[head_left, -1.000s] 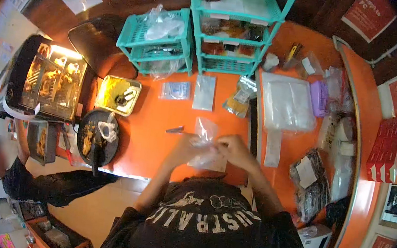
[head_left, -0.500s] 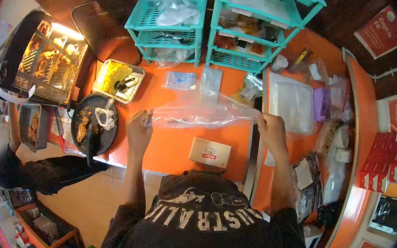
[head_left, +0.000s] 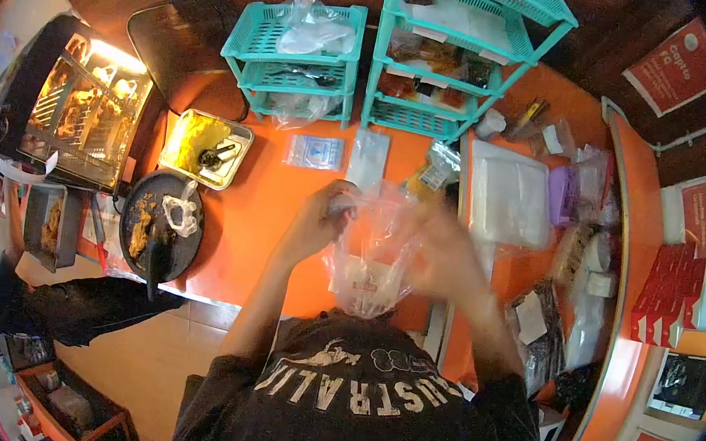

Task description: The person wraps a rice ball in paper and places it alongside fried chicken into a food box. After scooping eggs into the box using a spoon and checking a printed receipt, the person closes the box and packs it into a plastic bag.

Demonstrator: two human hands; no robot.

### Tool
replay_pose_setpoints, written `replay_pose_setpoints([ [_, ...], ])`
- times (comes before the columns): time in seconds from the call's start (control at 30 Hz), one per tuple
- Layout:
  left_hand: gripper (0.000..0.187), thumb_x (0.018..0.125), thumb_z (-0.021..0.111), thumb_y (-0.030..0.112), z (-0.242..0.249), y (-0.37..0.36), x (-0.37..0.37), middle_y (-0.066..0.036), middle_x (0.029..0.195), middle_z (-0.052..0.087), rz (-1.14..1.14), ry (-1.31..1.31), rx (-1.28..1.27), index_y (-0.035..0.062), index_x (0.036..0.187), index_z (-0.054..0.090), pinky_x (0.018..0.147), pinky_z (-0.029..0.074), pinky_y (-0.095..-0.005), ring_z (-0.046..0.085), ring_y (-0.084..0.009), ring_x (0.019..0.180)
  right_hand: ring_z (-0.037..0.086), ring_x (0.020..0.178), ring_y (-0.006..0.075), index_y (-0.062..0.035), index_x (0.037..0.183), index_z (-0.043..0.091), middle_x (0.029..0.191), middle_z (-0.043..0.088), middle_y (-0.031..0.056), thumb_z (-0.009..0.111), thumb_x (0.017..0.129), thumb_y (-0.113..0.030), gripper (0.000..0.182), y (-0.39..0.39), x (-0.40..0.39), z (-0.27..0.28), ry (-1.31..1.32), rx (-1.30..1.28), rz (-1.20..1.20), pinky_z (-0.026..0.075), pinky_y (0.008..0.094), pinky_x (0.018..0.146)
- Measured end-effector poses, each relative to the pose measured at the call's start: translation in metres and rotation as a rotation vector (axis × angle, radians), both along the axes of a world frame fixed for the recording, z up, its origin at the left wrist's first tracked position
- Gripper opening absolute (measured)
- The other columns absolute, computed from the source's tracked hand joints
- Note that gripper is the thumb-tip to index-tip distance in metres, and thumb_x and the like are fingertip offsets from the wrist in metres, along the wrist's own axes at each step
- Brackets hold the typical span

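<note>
A clear plastic bag [head_left: 381, 241] hangs between my hands above the orange counter [head_left: 257, 218]. Behind or inside its clear film shows the small cardboard box [head_left: 363, 281]; which of the two I cannot tell. My left hand [head_left: 329, 213] is closed on the bag's upper left edge. At the bag's right side is my right hand [head_left: 445, 253], smeared by motion, so its fingers and grip cannot be made out. Flat plastic packets [head_left: 314, 153] lie beyond the bag, near the green racks.
Green racks [head_left: 292, 65] stand at the back. Left are a metal tray of yellow food [head_left: 204, 150], a round black pan [head_left: 163, 225], a lit food warmer [head_left: 87, 107] and a co-worker [head_left: 56, 304]. White plastic sheets [head_left: 508, 195] lie right.
My hands have come closer together. The bag, stretched sideways before, now hangs open downward over the box's place. My right hand has blurred.
</note>
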State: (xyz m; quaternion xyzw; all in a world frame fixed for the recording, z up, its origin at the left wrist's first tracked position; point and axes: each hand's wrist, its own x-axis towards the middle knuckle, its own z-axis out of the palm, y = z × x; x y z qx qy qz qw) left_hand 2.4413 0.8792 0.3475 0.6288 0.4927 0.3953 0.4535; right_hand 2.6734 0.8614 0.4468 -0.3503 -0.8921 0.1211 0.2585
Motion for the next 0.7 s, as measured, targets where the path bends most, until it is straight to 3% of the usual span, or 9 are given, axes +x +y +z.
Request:
replay_pose_setpoints([
  [0.07,0.029,0.084,0.057,-0.004,0.021,-0.006,0.004,-0.013,0.089,0.067,-0.169,-0.259,-0.284,0.0026,0.112,0.055,0.065,0.051,-0.0333,0.067,-0.0256,0.075,0.057,0.079,0.0294,-0.0073,0.079,0.06,0.082,0.055,0.009,0.067,0.079,-0.017,0.012,-0.013,-0.026,-0.016,0.042,-0.123,0.199,0.05,0.0399,0.076],
  [0.1,0.029,0.084,0.057,-0.004,0.027,-0.009,0.004,-0.013,0.089,0.067,-0.178,-0.255,-0.29,0.0026,0.112,0.055,0.065,0.051,-0.0333,0.067,-0.0256,0.075,0.055,0.092,0.0293,-0.0067,0.093,0.061,0.097,0.055,0.0133,0.067,0.077,-0.022,0.023,-0.011,-0.034,-0.054,-0.372,-0.21,0.112,0.047,0.0415,0.082],
  [0.17,0.043,0.078,0.051,-0.012,0.034,-0.017,0.003,-0.005,0.082,0.062,-0.216,-0.114,0.082,0.0045,0.117,0.054,0.065,0.05,-0.0287,0.06,-0.0138,0.071,0.056,0.106,0.0288,-0.0076,0.115,0.058,0.114,0.057,0.0139,0.067,0.078,-0.033,0.046,0.025,0.004,-0.154,-0.708,-0.453,-0.004,0.046,0.0433,0.091],
  [0.23,0.043,0.08,0.051,-0.012,0.029,-0.032,-0.012,-0.004,0.083,0.061,-0.249,-0.022,0.078,0.0052,0.12,0.052,0.067,0.049,-0.0277,0.059,-0.0124,0.073,0.051,0.115,0.031,-0.0095,0.132,0.046,0.123,0.052,0.0147,0.066,0.08,-0.035,0.062,0.052,0.034,-0.166,-0.482,-0.176,-0.237,0.043,0.0452,0.097],
  [0.27,0.044,0.082,0.051,-0.012,0.026,-0.04,-0.017,-0.002,0.085,0.06,-0.277,0.074,0.069,0.006,0.122,0.05,0.068,0.048,-0.0267,0.057,-0.0111,0.075,0.044,0.123,0.0337,-0.01,0.142,0.038,0.13,0.046,0.0191,0.064,0.08,-0.032,0.071,0.05,0.039,-0.169,-0.316,0.253,-0.429,0.039,0.0469,0.1],
  [0.4,0.043,0.084,0.053,-0.011,0.012,-0.063,-0.016,-0.003,0.085,0.06,-0.369,-0.009,-0.123,0.007,0.123,0.049,0.067,0.044,-0.0249,0.056,-0.012,0.073,0.043,0.122,0.0388,-0.0085,0.137,0.042,0.131,0.044,0.0189,0.065,0.079,-0.033,0.067,0.07,0.035,-0.168,-0.566,0.545,-0.636,0.036,0.0515,0.101],
  [0.47,0.037,0.088,0.053,-0.006,0.012,-0.073,-0.02,-0.009,0.095,0.062,-0.31,-0.383,-0.372,0.004,0.124,0.049,0.076,0.048,-0.0332,0.061,-0.0175,0.092,0.044,0.122,0.0368,-0.0119,0.133,0.048,0.127,0.048,0.0192,0.063,0.08,-0.031,0.058,0.076,0.037,-0.17,-0.178,0.331,-0.458,0.037,0.0523,0.098],
  [0.63,0.033,0.085,0.059,0.002,-0.039,-0.063,-0.05,-0.012,0.097,0.061,-0.467,-0.807,-0.351,0.0077,0.117,0.056,0.065,0.049,-0.0352,0.061,-0.0235,0.078,0.05,0.112,0.0327,-0.0104,0.129,0.053,0.12,0.054,0.0175,0.062,0.084,-0.025,0.048,0.069,0.014,-0.151,-0.012,-0.05,-0.204,0.041,0.0484,0.092],
  [0.7,0.033,0.081,0.058,0.003,-0.026,-0.06,-0.047,-0.019,0.104,0.06,-0.015,0.451,0.319,0.0081,0.114,0.059,0.062,0.05,-0.0404,0.06,-0.0333,0.071,0.052,0.108,0.031,-0.0091,0.127,0.054,0.117,0.056,0.0167,0.061,0.085,-0.023,0.045,0.063,0.0,-0.141,-0.179,-0.22,-0.039,0.043,0.0464,0.09],
])
